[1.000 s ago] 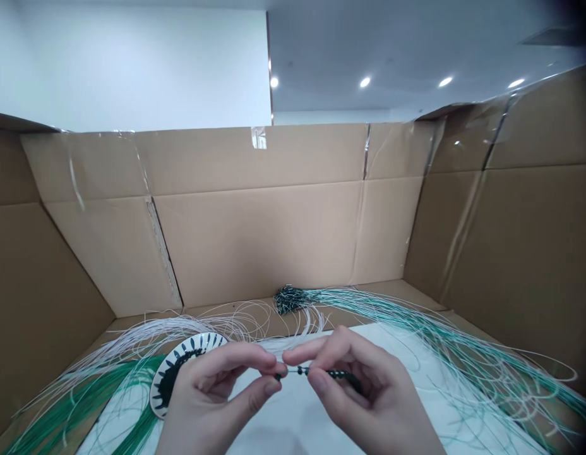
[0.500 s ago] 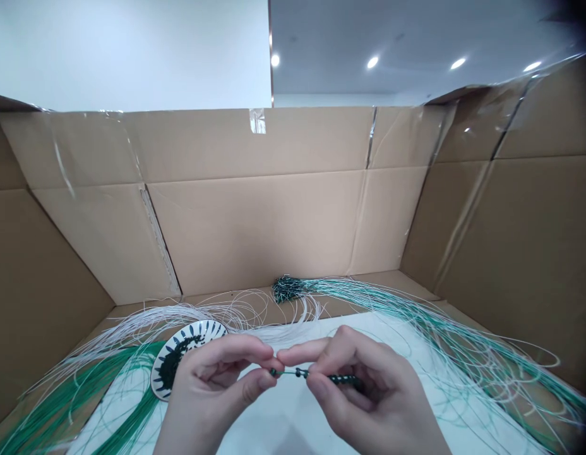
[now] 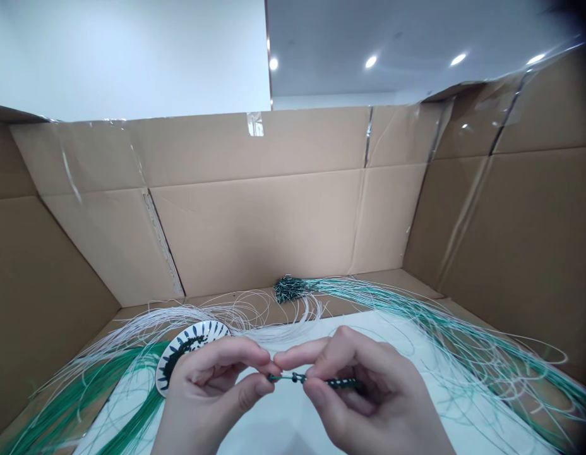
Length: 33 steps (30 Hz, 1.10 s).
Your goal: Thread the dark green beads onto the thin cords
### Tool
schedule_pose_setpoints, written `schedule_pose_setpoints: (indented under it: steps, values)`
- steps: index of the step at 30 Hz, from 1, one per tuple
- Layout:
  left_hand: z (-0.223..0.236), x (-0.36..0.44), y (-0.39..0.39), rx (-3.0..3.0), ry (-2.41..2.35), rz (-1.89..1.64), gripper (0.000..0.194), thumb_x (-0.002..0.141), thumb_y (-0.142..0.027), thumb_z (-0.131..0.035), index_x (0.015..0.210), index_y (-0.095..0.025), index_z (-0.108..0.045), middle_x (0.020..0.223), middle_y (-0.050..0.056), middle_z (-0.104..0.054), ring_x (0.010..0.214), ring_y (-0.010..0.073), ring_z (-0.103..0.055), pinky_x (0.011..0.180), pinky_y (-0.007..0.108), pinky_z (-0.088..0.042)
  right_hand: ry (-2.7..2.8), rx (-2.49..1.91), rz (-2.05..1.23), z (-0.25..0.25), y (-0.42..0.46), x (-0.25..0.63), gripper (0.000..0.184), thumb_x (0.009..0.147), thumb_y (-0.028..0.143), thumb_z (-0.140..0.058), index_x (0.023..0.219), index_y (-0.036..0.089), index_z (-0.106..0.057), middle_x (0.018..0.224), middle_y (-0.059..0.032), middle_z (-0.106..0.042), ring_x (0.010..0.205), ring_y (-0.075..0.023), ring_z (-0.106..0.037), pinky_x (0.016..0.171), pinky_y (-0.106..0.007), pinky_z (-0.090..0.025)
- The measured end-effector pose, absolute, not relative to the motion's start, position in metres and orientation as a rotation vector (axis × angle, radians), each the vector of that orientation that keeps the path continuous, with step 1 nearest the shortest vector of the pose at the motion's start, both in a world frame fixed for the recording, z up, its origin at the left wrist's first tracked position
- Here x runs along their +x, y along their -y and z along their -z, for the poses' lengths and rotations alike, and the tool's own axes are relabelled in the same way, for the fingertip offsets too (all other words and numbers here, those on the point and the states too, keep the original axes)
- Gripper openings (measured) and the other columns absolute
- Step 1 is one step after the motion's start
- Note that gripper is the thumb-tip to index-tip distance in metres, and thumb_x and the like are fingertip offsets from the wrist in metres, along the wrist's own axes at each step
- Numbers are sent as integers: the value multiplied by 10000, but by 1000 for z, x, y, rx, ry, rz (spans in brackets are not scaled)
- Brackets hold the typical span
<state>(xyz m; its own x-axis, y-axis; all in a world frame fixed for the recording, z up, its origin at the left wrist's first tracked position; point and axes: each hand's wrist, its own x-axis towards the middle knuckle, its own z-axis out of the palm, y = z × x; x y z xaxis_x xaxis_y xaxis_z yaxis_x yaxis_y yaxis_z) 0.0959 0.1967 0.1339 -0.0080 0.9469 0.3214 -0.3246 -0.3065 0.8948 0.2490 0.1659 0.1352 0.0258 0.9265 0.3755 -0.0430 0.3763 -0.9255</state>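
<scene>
1. Around the hands, from nine through twelve to three o'clock, cardboard walls (image 3: 269, 221) mark the edges; above the one at twelve, the space opens to a white wall (image 3: 132, 57) and a ceiling (image 3: 321, 38).
2. Beneath the hands, a white sheet (image 3: 274, 423) shows between the forearms toward six o'clock and out toward two.
3. From one to four, green-and-white strands (image 3: 444, 335) sprawl over the sheet's edge, cluttering that side; white strands (image 3: 179, 313) loop from nine to twelve, and green strands (image 3: 84, 385) fan out toward eight.
4. The right hand (image 3: 373, 392) pinches a dark beaded strand (image 3: 340, 383) with thumb and index finger, the rest curled.
5. The left hand (image 3: 212, 385) has thumb and fingertips nipped together on a thin thread (image 3: 284, 378).
6. At ten, partly behind the left hand, a striped-rim plate (image 3: 198, 330) holds dark bits (image 3: 172, 363).
7. At twelve, a dark clump (image 3: 287, 289) lies near the wall.
8. The beaded strand and thread lie between the hands, small dark beads (image 3: 295, 377) showing.
</scene>
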Motion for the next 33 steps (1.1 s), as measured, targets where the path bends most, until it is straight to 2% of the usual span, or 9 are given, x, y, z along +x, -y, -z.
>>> schedule_pose_setpoints:
  steps: [5, 11, 22, 26, 30, 33]
  values:
    - [-136, 96, -193, 1197, -780, -1541, 228, 512, -362, -997, 601, -257, -815, 563, -21, -759, 564, 104, -711, 579, 104, -561, 1358, -869, -900, -133, -165, 248, 151, 741, 167, -642, 659, 236, -535, 886, -58, -821, 458, -84, -299, 408, -275, -108]
    - [-135, 96, -193, 1208, -761, -1548, 224, 508, -360, -999, 601, -263, -820, 564, -21, -763, 562, 98, -708, 596, 96, -556, 1338, -874, -908, -132, -165, 249, 155, 736, 177, -664, 659, 247, -549, 882, -77, -817, 466, -104, -337, 411, -281, -112]
    - [-135, 96, -192, 1195, -769, -1537, 230, 506, -367, -998, 595, -257, -816, 567, -25, -758, 556, 100, -708, 577, 103, -559, 1399, -841, -908, -135, -165, 251, 168, 745, 147, -635, 657, 233, -521, 875, -39, -816, 451, -74, -204, 398, -271, -103]
    - [-132, 92, -192, 1216, -748, -1538, 217, 520, -352, -996, 599, -255, -819, 566, -17, -760, 560, 106, -713, 583, 104, -561, 1388, -848, -905, -131, -166, 252, 162, 746, 170, -668, 666, 245, -548, 885, -62, -815, 454, -93, -281, 403, -276, -114]
    - [-128, 85, -196, 1316, -701, -1445, 133, 614, -283, -962, 667, -281, -841, 631, -13, -790, 607, 116, -739, 608, 115, -574, 1364, -867, -900, -129, -166, 252, 159, 771, 197, -675, 675, 257, -563, 868, -57, -810, 475, -117, -395, 420, -278, -119]
    - [-126, 81, -199, 1332, -682, -1441, 120, 634, -282, -952, 683, -287, -843, 646, -12, -796, 623, 119, -743, 616, 117, -577, 1346, -880, -909, -131, -165, 251, 173, 767, 212, -684, 661, 258, -554, 854, -62, -808, 515, -138, -462, 428, -282, -130]
